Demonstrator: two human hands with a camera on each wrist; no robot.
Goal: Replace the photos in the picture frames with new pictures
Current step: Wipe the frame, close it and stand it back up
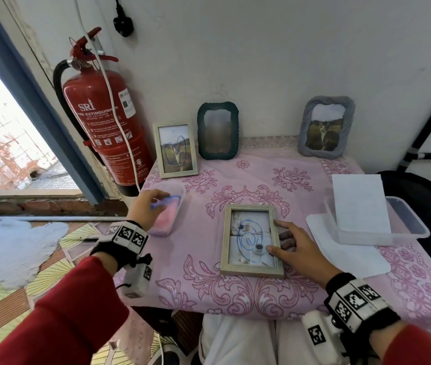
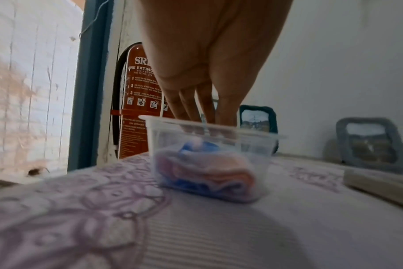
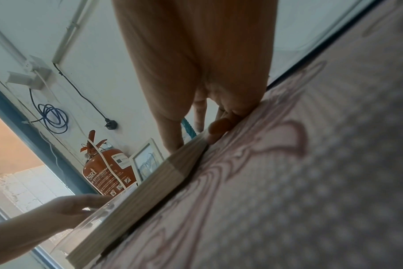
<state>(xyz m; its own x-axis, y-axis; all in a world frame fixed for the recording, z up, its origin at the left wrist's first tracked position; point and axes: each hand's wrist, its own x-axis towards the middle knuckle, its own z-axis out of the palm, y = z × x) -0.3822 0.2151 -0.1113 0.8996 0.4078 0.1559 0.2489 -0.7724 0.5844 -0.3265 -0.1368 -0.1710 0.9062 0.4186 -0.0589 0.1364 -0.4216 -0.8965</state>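
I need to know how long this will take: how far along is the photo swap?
Nothing looks swapped: photos still sit in all four frames. In hand: the right hand rests on the wooden frame lying flat, while the left hand reaches into the cloth container. Left: three standing frames.

Pale grained wooden frame (image 1: 251, 241); clear plastic tub (image 2: 209, 149); woven patterned tablecloth (image 1: 235, 293).

The left hand (image 1: 145, 208) covers the near rim of the clear tub (image 1: 168, 214) by the fire extinguisher (image 1: 103, 122); its fingers (image 2: 191, 116) dip behind the tub wall, their tips and grip unclear, cloth contents blurred
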